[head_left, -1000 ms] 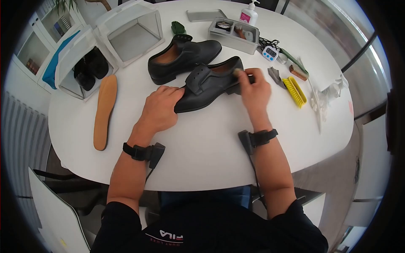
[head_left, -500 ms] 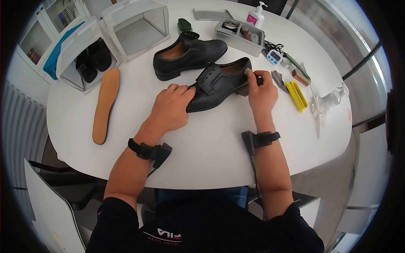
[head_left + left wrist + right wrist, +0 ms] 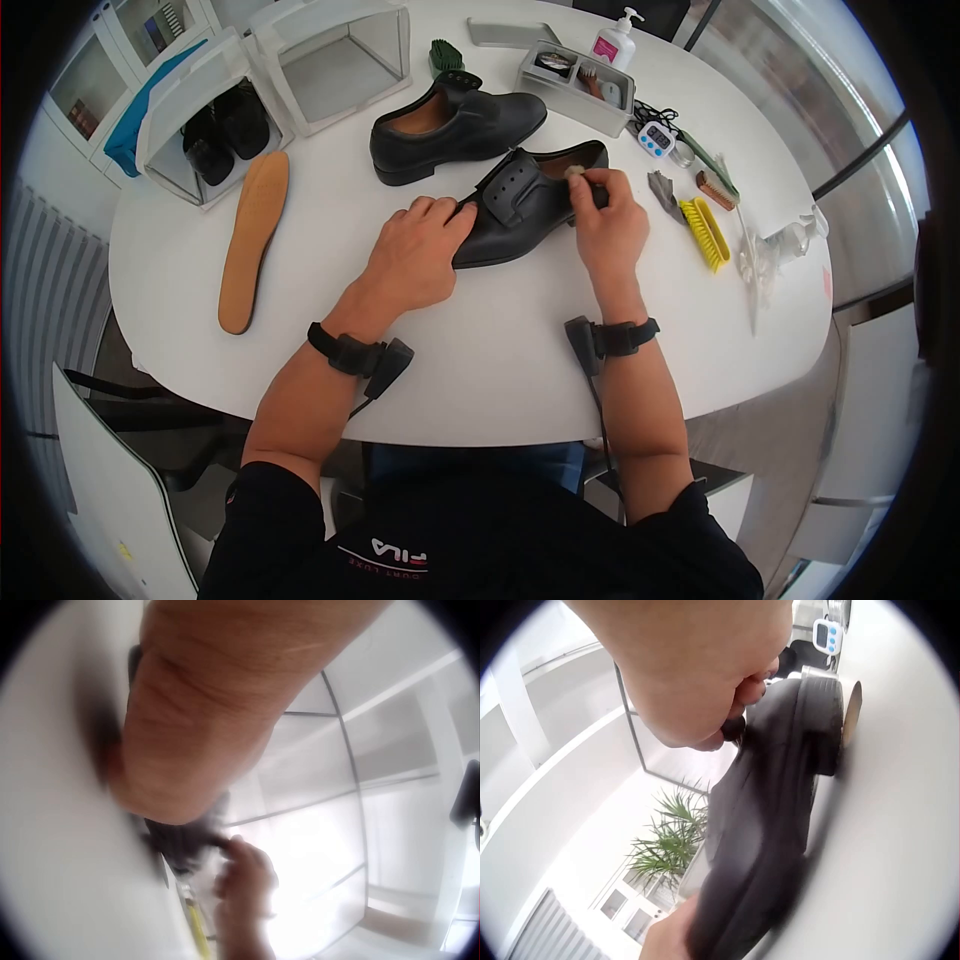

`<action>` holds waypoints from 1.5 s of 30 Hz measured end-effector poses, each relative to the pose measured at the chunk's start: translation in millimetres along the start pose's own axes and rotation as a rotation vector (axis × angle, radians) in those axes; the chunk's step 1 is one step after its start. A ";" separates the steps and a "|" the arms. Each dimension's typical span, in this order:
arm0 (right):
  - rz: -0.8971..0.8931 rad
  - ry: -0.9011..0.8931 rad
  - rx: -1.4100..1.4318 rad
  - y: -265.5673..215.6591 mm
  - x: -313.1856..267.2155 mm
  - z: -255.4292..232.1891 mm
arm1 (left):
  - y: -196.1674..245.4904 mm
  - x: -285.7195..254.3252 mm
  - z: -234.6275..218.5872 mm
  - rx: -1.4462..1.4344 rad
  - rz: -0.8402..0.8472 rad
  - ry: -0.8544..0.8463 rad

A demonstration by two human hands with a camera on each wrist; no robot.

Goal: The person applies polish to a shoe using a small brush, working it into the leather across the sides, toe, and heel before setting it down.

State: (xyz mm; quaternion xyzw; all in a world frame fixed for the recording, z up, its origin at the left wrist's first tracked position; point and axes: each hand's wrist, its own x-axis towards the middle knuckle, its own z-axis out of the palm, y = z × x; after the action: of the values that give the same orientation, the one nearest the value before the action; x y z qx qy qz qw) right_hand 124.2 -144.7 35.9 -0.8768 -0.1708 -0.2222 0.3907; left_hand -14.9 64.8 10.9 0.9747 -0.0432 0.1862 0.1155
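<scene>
A black lace-up shoe (image 3: 520,215) without laces sits on the table, its toe to the left. My left hand (image 3: 415,255) grips the toe, thumb along its side. My right hand (image 3: 610,225) pinches a small brush (image 3: 575,172) with pale bristles, which meets the shoe's collar towards the heel. Most of the brush's dark handle is hidden in the fingers. In the right wrist view the shoe's side and heel (image 3: 825,724) show below the right fingers. Behind it stands the matching shoe (image 3: 455,130), its toe pointing right.
An orange-tan insole (image 3: 253,245) lies left, before a clear shoe box (image 3: 160,160) with dark shoes inside. On the right are a yellow brush (image 3: 706,235), a wooden brush (image 3: 716,190) and a timer (image 3: 656,139). A divided grey box (image 3: 590,108) and pump bottle (image 3: 614,45) stand behind.
The right hand with the brush has moved along the collar from the heel towards the lacing. My left hand stays on the toe, and the shoe tilts slightly. The view shifts a little.
</scene>
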 end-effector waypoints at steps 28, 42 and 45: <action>-0.250 -0.320 0.347 -12.1 -20.4 -3.2 | -7.2 2.1 -9.2 -0.111 -0.113 0.009; -0.181 -0.229 0.348 -0.2 -21.3 4.1 | -25.6 5.0 -15.2 -0.269 -0.098 0.065; -0.262 -0.358 0.475 -13.3 -24.1 -0.1 | -26.2 4.5 -18.6 -0.303 -0.144 0.045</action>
State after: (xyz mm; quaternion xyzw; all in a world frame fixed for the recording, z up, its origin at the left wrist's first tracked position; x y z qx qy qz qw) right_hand 97.6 -139.4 31.4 -0.7569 -0.3953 -0.0667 0.5162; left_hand -13.9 94.5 23.9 0.9422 0.0020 0.1907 0.2754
